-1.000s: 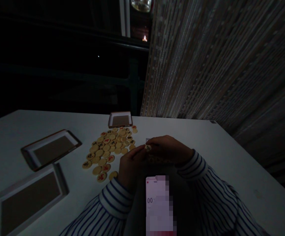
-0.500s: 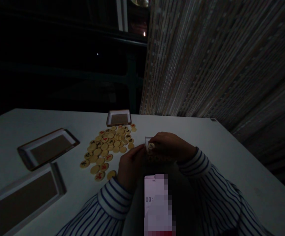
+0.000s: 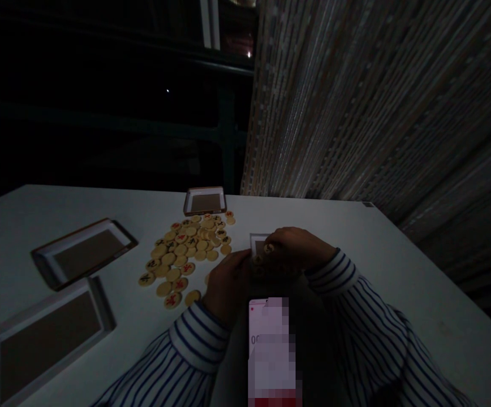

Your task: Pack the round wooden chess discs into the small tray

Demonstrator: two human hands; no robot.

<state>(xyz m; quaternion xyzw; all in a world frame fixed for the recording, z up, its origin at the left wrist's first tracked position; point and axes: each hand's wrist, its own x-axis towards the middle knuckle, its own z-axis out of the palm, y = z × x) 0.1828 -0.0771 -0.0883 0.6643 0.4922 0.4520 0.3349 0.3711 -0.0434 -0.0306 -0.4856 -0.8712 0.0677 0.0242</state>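
My right hand (image 3: 298, 246) is closed on a round wooden xiangqi piece (image 3: 269, 248) with a dark character, held over a small shallow box (image 3: 253, 243). Several pieces sit in a row in the near part of this box, dim in shadow. My left hand (image 3: 227, 287) is at the box's left side, fingers curled and fingertips against its edge; what they hold, if anything, is hidden. Left of my hands a loose heap of xiangqi pieces (image 3: 180, 250) spreads over the white table (image 3: 402, 265), some showing red or black characters, others plain side up.
Three shallow trays lie around the heap: a back tray (image 3: 205, 212), a left tray (image 3: 54, 279) and a near-left tray (image 3: 107, 328). A lit phone (image 3: 266, 339) is close in front of me. Behind the table hangs a string curtain (image 3: 334, 113).
The right hand's piece has moved slightly right and toward the back of the small box. My left hand stays nearly still at the box's side.
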